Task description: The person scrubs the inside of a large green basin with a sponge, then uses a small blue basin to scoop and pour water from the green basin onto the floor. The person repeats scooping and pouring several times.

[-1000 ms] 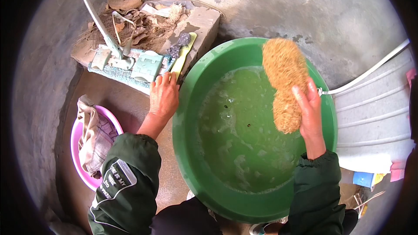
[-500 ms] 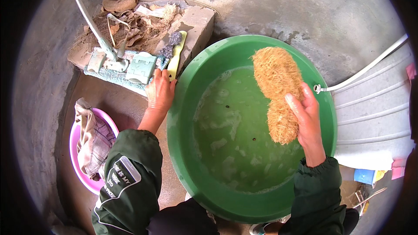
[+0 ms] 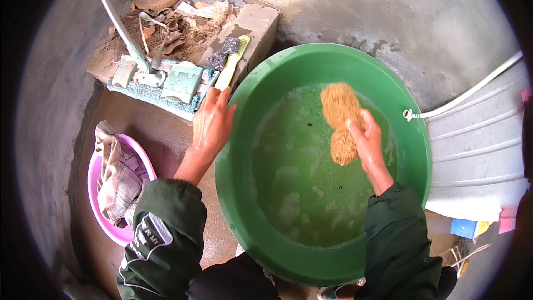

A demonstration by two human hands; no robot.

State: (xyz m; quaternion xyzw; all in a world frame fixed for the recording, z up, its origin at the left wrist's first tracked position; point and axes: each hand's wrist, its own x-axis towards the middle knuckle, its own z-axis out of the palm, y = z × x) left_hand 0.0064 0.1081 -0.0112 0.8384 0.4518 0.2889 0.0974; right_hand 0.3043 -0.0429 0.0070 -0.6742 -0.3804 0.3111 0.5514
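My right hand [image 3: 369, 141] grips a tan, fibrous loofah scrubber [image 3: 340, 105], pinched in the middle and slightly blurred. Hand and scrubber are inside a big green tub [image 3: 236, 183], above or at the cloudy water [image 3: 300, 189]; I cannot tell whether the scrubber touches it. Beside the tub's left rim, my left hand [image 3: 211, 125] is empty, its fingers loosely stretched out. Its fingertips come near the lower end of a yellow-green brush [image 3: 226, 75], which lies on a concrete ledge alongside grey steel wool [image 3: 216, 61].
A flat mop [image 3: 183, 80] leans at the ledge's front edge, with dry leaves and debris [image 3: 172, 36] behind. A pink basin [image 3: 147, 155] holding a plaid cloth [image 3: 119, 183] stands left. A white hose [image 3: 472, 100] hangs over a ribbed grey panel [image 3: 472, 150] at right.
My right hand has brought the scrubber lower into the tub and a little left. My left hand has moved slightly right and down from the mop's edge. Dark specks have drifted on the water.
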